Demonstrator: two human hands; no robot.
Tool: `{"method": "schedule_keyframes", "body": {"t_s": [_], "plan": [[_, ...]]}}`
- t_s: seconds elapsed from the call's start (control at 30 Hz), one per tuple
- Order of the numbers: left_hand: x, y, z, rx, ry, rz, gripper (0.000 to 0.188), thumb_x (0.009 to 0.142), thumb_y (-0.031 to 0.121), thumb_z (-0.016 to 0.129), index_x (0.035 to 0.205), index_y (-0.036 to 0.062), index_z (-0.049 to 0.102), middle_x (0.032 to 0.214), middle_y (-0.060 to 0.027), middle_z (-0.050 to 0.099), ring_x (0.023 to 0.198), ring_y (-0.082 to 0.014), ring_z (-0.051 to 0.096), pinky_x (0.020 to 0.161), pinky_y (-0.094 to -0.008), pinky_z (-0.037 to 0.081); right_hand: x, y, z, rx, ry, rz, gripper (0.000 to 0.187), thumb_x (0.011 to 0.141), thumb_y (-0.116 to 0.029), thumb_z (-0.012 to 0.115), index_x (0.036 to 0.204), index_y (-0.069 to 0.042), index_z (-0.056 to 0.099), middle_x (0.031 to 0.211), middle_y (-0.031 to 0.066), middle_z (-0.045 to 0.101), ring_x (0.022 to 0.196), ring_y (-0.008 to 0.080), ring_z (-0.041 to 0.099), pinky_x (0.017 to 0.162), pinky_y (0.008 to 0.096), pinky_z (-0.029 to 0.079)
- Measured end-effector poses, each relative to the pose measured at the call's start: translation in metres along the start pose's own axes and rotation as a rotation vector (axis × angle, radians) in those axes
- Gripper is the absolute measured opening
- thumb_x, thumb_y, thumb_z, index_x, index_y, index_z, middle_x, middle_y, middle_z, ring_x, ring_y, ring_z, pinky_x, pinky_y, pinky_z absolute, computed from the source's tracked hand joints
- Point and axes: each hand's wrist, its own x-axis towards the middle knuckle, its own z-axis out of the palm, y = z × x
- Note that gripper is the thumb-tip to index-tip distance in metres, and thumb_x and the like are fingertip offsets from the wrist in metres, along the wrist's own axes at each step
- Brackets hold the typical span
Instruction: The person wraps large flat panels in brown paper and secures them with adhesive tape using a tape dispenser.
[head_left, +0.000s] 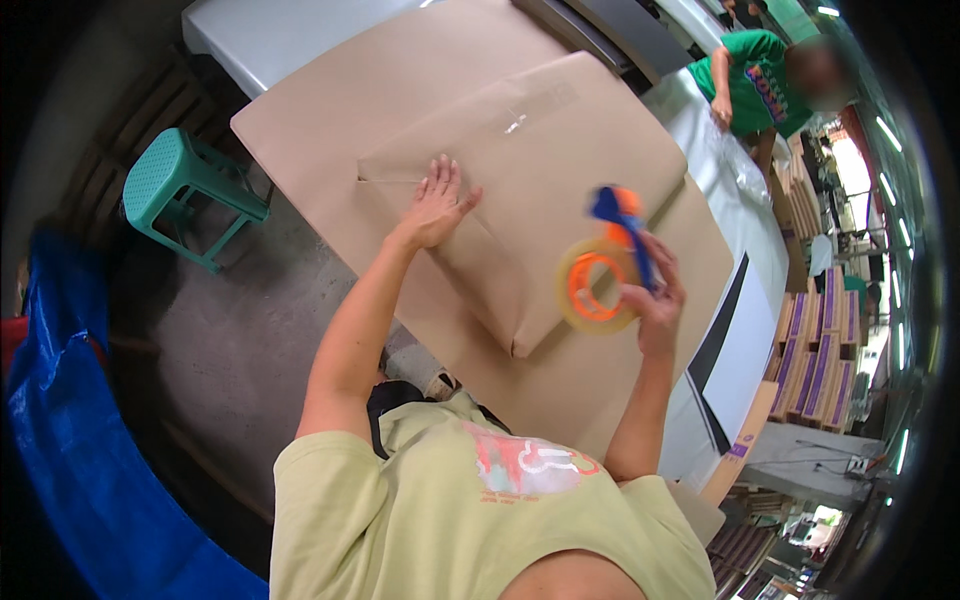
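A large flat parcel wrapped in brown paper (590,140) lies in front of me on a wider sheet of brown paper (330,110). My left hand (440,207) rests flat near the parcel's left edge, its fingers spread over a fold. Above the parcel's right part, my right hand (657,290) grips an orange and blue tape dispenser (625,215), slightly blurred. It carries a wide roll of clear tape (570,290). A shiny strip of tape (515,123) shows on the parcel's upper face. The folded paper comes to a corner (517,345) at the near side.
A green plastic stool (165,185) stands on the floor at left, near a blue tarp (60,340). Across the table at upper right, another person in a green shirt (755,75) handles clear plastic. White and black sheets (740,340) lie on the right; stacked cartons (825,340) stand beyond.
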Motion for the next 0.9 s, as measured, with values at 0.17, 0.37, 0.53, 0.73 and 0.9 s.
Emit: {"method": "schedule_keyframes", "body": {"t_s": [0.17, 0.37, 0.53, 0.73, 0.9], "plan": [[0.003, -0.027, -0.018, -0.862, 0.062, 0.122, 0.094, 0.083, 0.072, 0.011, 0.136, -0.0036, 0.029, 0.134, -0.0215, 0.041, 0.130, -0.0307, 0.033, 0.109, -0.0362, 0.021, 0.054, -0.058, 0.104, -0.250, -0.323, -0.117, 0.050, 0.056, -0.004, 0.061, 0.103, -0.016, 0.068, 0.114, 0.0094, 0.053, 0.091, 0.0224, 0.060, 0.071, 0.0324, 0.050], [0.010, -0.026, -0.021, -1.523, 0.332, -0.127, 0.090, 0.083, 0.073, 0.017, 0.101, -0.0036, 0.060, 0.086, -0.0102, 0.066, 0.078, -0.0164, 0.064, 0.079, -0.0293, 0.050, 0.086, -0.059, 0.170, -0.332, -0.303, -0.251, 0.046, 0.058, -0.007, 0.064, 0.103, -0.017, 0.068, 0.112, 0.0083, 0.054, 0.086, 0.0227, 0.062, 0.068, 0.0338, 0.051], [0.025, -0.033, -0.033, -1.484, 0.306, -0.359, 0.057, 0.091, 0.049, 0.038, 0.089, -0.0033, 0.061, 0.076, -0.0092, 0.063, 0.069, -0.0204, 0.064, 0.069, -0.0292, 0.053, 0.084, -0.041, 0.189, -0.525, -0.395, -0.221, 0.048, 0.059, -0.010, 0.067, 0.106, -0.019, 0.067, 0.112, 0.0095, 0.054, 0.082, 0.0252, 0.063, 0.070, 0.0352, 0.052], [0.034, -0.034, -0.040, -1.445, 0.146, -0.349, 0.024, 0.092, 0.021, 0.049, 0.085, 0.0014, 0.061, 0.074, -0.0081, 0.064, 0.061, -0.0123, 0.061, 0.051, -0.0208, 0.046, 0.062, -0.025, 0.152, -0.514, -0.408, -0.271, 0.044, 0.061, -0.012, 0.071, 0.103, -0.018, 0.066, 0.110, 0.0100, 0.056, 0.086, 0.0277, 0.063, 0.072, 0.0367, 0.052], [0.025, -0.032, -0.030, -1.415, 0.318, -0.164, 0.029, 0.092, 0.026, 0.051, 0.094, -0.0013, 0.059, 0.082, -0.0080, 0.063, 0.070, -0.0154, 0.062, 0.063, -0.0222, 0.050, 0.003, -0.025, 0.105, -0.527, -0.396, -0.163, 0.045, 0.061, -0.006, 0.069, 0.104, -0.016, 0.067, 0.110, 0.0142, 0.056, 0.095, 0.0310, 0.060, 0.077, 0.0389, 0.052]]}}
